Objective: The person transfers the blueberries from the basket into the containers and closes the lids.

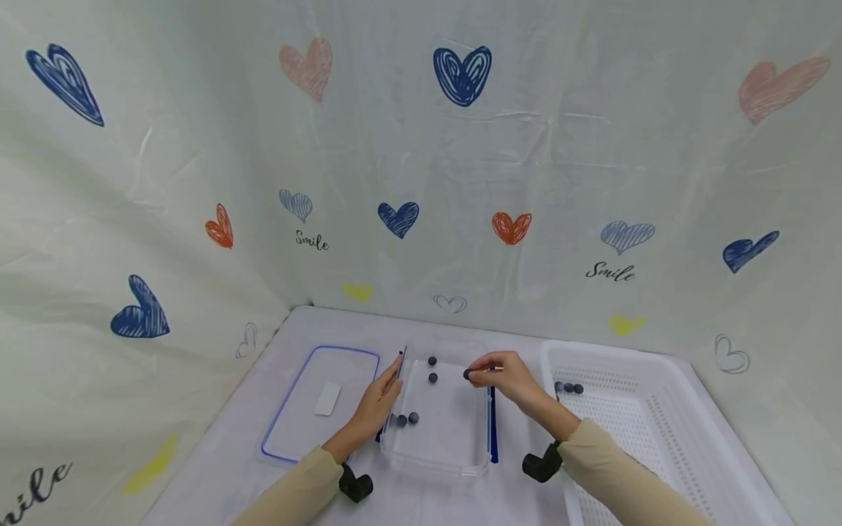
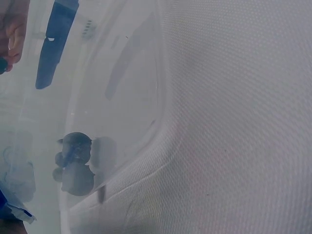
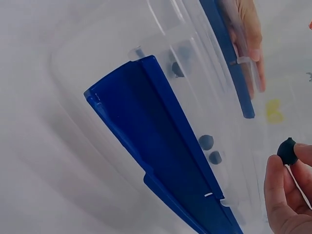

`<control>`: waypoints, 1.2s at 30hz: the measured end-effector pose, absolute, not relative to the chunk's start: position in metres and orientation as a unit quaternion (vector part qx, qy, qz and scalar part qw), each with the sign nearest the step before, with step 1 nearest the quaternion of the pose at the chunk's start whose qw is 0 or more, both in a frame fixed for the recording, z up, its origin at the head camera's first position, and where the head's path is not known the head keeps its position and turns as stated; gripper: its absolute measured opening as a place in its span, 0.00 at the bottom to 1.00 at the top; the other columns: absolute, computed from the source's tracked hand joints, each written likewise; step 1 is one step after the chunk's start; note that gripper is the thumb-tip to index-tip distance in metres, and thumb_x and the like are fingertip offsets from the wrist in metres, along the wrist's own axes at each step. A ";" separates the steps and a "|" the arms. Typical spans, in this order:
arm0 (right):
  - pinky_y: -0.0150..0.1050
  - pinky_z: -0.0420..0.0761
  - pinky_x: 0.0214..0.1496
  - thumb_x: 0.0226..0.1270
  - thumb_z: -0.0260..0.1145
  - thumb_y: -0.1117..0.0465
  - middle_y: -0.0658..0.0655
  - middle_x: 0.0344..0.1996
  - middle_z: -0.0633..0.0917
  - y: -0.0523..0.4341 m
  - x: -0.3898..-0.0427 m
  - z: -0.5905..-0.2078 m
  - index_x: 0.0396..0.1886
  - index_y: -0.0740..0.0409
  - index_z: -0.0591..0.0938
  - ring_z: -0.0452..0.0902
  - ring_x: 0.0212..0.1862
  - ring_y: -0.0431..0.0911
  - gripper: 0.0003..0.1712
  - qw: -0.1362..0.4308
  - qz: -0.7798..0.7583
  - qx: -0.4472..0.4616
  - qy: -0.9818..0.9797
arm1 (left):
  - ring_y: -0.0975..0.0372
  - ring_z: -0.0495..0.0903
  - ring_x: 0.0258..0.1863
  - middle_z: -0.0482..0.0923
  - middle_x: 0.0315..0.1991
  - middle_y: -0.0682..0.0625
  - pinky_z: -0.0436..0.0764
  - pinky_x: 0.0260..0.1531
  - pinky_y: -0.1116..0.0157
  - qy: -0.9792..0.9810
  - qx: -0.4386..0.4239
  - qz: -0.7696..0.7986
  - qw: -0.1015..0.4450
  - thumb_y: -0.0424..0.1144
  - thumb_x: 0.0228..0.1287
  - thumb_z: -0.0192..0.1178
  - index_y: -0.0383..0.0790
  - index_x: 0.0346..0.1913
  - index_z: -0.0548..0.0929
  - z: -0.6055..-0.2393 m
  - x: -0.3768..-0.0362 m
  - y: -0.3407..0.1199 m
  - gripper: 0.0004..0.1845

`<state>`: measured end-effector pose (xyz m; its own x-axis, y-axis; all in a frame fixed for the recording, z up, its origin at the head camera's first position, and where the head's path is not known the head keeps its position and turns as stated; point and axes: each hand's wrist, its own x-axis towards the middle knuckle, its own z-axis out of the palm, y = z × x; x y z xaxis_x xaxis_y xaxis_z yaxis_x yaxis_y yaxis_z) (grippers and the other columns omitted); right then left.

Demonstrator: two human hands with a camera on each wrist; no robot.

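Bright, even light left only faint shadows; the head view bowed at its edges, and the left-wrist view was hazy and blurred.

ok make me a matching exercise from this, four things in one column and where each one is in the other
Things:
1. lid
2. basket
3. right hand
4. left hand

Places or states:
A. pinches a dark ball over the clear box
B. lies flat to the left of the box
C. rests on the box's left edge
D. stands to the right of the box, with dark balls inside

Pairs: 1-B, 2-D, 3-A, 4-C
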<state>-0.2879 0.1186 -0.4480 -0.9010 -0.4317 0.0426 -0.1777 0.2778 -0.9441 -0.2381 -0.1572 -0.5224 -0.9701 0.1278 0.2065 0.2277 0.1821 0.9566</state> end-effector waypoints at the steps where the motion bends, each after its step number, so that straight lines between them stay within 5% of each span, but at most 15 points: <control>1: 0.46 0.86 0.50 0.67 0.69 0.67 0.64 0.37 0.88 0.118 -0.288 -0.448 0.44 0.74 0.84 0.86 0.40 0.55 0.12 0.111 -0.567 -0.193 0.793 | 0.48 0.52 0.75 0.49 0.77 0.36 0.56 0.71 0.57 -0.767 -0.115 -0.631 0.040 0.33 0.80 0.46 0.30 0.77 0.54 -0.522 -0.239 -0.157 0.28; 19: 0.43 0.87 0.47 0.66 0.70 0.66 0.62 0.36 0.87 0.125 -0.290 -0.442 0.43 0.71 0.85 0.86 0.39 0.52 0.11 0.094 -0.574 -0.179 0.793 | 0.49 0.50 0.76 0.48 0.78 0.39 0.55 0.72 0.60 -0.777 -0.111 -0.618 0.037 0.37 0.81 0.46 0.32 0.77 0.55 -0.526 -0.240 -0.158 0.28; 30: 0.51 0.82 0.58 0.66 0.70 0.66 0.62 0.41 0.87 0.152 -0.293 -0.425 0.47 0.74 0.83 0.87 0.42 0.55 0.15 0.066 -0.579 -0.147 0.799 | 0.47 0.50 0.76 0.49 0.78 0.37 0.54 0.72 0.58 -0.776 -0.117 -0.619 0.042 0.36 0.81 0.46 0.31 0.77 0.55 -0.526 -0.240 -0.158 0.28; 36: 0.41 0.85 0.52 0.67 0.69 0.66 0.62 0.41 0.87 0.172 -0.295 -0.420 0.48 0.73 0.83 0.86 0.42 0.49 0.14 0.039 -0.579 -0.120 0.805 | 0.49 0.51 0.76 0.49 0.78 0.38 0.55 0.72 0.58 -0.775 -0.116 -0.620 0.041 0.36 0.82 0.44 0.31 0.77 0.55 -0.526 -0.241 -0.157 0.28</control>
